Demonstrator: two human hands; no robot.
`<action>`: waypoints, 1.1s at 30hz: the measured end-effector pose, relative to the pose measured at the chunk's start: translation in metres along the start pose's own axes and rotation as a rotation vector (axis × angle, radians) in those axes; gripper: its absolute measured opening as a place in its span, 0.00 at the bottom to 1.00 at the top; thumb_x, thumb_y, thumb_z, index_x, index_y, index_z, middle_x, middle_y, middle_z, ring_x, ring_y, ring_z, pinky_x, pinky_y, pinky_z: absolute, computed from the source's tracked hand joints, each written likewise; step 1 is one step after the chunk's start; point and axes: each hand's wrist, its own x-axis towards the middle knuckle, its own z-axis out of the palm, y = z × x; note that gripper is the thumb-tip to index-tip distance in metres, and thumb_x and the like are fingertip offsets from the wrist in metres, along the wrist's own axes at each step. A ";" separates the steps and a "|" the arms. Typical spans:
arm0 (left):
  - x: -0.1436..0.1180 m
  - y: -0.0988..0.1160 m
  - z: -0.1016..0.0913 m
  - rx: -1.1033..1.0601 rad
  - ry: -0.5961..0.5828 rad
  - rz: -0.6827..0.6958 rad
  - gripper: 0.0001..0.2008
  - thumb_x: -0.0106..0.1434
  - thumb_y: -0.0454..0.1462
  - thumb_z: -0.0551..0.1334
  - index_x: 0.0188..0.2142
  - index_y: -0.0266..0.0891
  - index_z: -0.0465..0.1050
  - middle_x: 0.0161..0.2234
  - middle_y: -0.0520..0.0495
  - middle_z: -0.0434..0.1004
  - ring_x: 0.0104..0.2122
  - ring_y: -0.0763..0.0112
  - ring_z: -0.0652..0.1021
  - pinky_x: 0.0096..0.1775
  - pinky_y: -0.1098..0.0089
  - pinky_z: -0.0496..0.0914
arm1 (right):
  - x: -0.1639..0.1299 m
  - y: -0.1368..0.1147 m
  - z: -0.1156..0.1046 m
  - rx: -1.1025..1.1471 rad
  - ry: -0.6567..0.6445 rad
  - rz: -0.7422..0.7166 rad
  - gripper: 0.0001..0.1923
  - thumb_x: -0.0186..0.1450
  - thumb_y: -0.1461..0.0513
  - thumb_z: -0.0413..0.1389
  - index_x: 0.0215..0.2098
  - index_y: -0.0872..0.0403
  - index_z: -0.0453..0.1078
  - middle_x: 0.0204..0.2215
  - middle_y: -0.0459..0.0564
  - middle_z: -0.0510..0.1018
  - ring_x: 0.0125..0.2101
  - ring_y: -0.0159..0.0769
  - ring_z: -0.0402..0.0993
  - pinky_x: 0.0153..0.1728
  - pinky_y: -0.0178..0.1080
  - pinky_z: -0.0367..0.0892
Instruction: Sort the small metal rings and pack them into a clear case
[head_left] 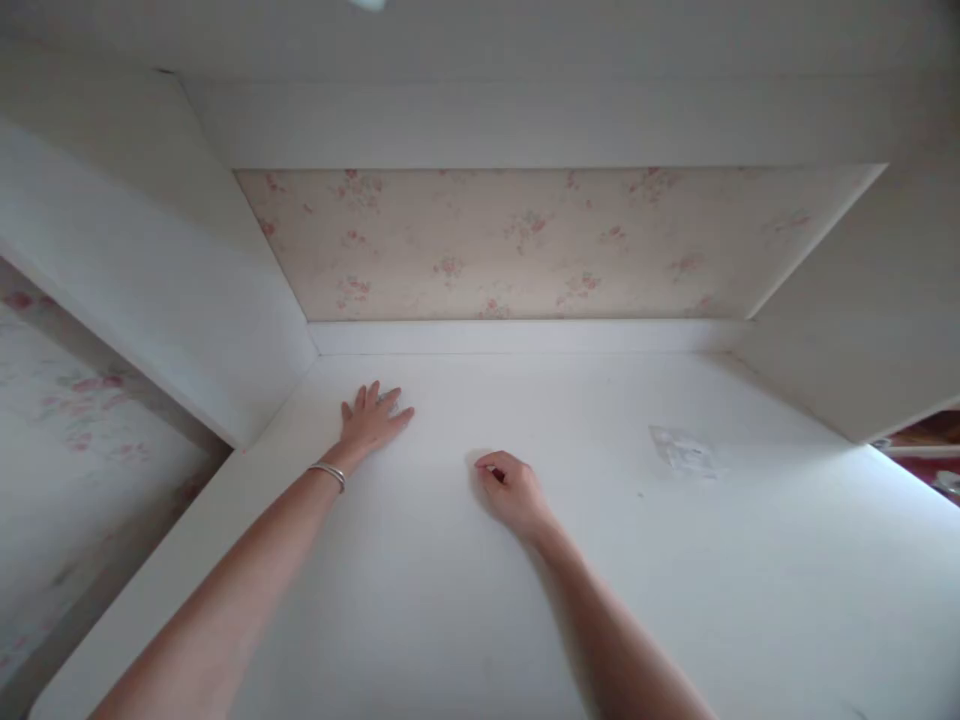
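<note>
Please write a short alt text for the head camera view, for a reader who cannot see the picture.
Two bare arms reach over a white desk surface: the left hand lies flat with fingers spread, a bracelet on its wrist, and the right hand rests curled beside it. A pale scuffed patch marks the surface to the right, and floral wallpaper fills the recess behind.

a white surface (750,600) fills the lower view, set in an alcove between white side panels. a low white strip (525,336) runs along its back edge. a small crumpled clear wrapper (681,449) lies on it to the right. the left hand (369,420) rests flat on it near the back left corner; the right hand (514,490), curled, touches it nearer the middle.
</note>
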 end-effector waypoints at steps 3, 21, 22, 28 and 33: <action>0.008 -0.004 0.003 0.002 -0.034 0.037 0.36 0.60 0.60 0.43 0.62 0.47 0.52 0.66 0.42 0.41 0.64 0.46 0.44 0.58 0.42 0.42 | 0.001 0.000 -0.001 -0.001 -0.007 -0.018 0.11 0.60 0.65 0.50 0.34 0.52 0.74 0.33 0.48 0.78 0.31 0.31 0.72 0.34 0.33 0.64; -0.047 0.132 0.011 -0.710 -0.088 0.466 0.20 0.66 0.44 0.49 0.50 0.37 0.69 0.55 0.40 0.67 0.56 0.65 0.65 0.58 0.63 0.57 | 0.012 0.009 -0.021 0.253 0.307 0.255 0.17 0.62 0.53 0.49 0.39 0.54 0.73 0.23 0.48 0.76 0.21 0.33 0.70 0.26 0.35 0.64; -0.052 0.138 0.009 -0.798 -0.057 0.427 0.19 0.67 0.43 0.49 0.49 0.38 0.69 0.53 0.40 0.69 0.54 0.66 0.67 0.56 0.63 0.59 | 0.013 0.012 -0.025 0.254 0.349 0.286 0.18 0.61 0.52 0.49 0.39 0.54 0.73 0.23 0.48 0.76 0.21 0.34 0.69 0.25 0.35 0.63; -0.071 0.129 0.003 -0.839 0.090 0.345 0.11 0.61 0.35 0.55 0.41 0.39 0.72 0.43 0.45 0.72 0.45 0.67 0.73 0.48 0.66 0.67 | 0.014 0.021 -0.033 0.076 0.365 0.303 0.16 0.61 0.55 0.48 0.37 0.54 0.73 0.30 0.50 0.77 0.25 0.34 0.68 0.30 0.37 0.63; -0.080 0.100 0.003 -0.507 0.098 0.336 0.16 0.55 0.31 0.59 0.44 0.40 0.71 0.43 0.45 0.70 0.46 0.64 0.70 0.52 0.63 0.63 | 0.007 0.012 -0.024 -0.186 0.200 0.097 0.13 0.63 0.60 0.48 0.42 0.51 0.71 0.40 0.50 0.75 0.33 0.34 0.70 0.36 0.37 0.62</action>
